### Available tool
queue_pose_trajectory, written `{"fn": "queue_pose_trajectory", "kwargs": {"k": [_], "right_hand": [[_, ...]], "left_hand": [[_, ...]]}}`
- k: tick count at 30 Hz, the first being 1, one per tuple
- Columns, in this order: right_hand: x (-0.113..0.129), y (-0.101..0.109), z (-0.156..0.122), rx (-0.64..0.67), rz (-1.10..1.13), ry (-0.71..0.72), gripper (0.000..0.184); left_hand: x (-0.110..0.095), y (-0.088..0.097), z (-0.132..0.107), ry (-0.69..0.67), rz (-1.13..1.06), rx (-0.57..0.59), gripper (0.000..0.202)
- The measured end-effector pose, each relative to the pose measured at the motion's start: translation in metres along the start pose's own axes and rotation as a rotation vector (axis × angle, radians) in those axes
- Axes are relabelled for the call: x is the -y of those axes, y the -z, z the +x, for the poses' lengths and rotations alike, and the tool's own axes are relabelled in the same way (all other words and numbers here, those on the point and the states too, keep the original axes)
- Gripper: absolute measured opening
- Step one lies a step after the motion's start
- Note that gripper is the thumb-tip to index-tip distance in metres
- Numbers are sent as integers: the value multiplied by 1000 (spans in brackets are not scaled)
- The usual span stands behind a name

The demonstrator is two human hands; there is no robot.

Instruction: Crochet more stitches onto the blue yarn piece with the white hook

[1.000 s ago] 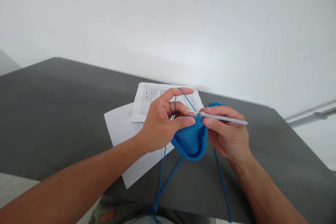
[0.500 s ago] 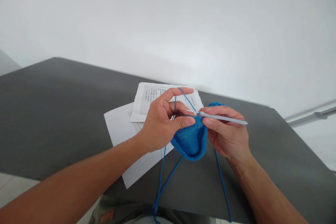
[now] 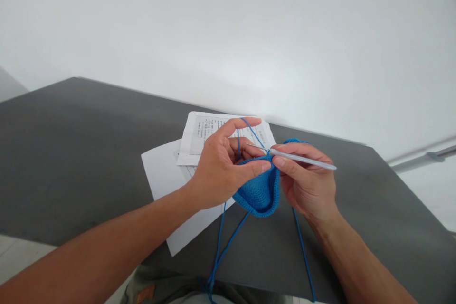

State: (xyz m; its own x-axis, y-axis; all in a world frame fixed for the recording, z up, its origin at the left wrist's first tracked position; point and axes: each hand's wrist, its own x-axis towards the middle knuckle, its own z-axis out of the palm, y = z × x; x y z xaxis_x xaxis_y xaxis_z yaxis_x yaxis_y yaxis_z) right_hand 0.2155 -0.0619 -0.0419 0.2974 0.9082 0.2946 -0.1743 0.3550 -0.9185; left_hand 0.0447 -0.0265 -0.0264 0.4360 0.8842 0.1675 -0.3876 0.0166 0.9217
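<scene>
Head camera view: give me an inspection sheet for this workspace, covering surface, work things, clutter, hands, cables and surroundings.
Surface: dark grey table, matte, no spills seen.
Work things: blue crochet piece, cup-shaped, held above the table; grey crochet hook with its tip at the piece's top edge; blue yarn trailing down past the near table edge.
Clutter: printed sheet lying partly over a plain white sheet.
Hands: left hand pinches the crochet piece, yarn looped over its forefinger; right hand grips the hook.
Cables: nothing seen.
Surroundings: white wall; pale rail at right.
</scene>
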Motion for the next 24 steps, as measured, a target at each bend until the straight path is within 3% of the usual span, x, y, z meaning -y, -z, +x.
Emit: {"fn": "queue_pose_trajectory", "kwargs": {"k": [14,24], "right_hand": [[6,-6,-3,-14,11,5,21],[4,-2,0,24,36,-118,25]], "left_hand": [[-1,3,0,-53,-62,80,73],[0,-4,0,30,29,-36,72]]}}
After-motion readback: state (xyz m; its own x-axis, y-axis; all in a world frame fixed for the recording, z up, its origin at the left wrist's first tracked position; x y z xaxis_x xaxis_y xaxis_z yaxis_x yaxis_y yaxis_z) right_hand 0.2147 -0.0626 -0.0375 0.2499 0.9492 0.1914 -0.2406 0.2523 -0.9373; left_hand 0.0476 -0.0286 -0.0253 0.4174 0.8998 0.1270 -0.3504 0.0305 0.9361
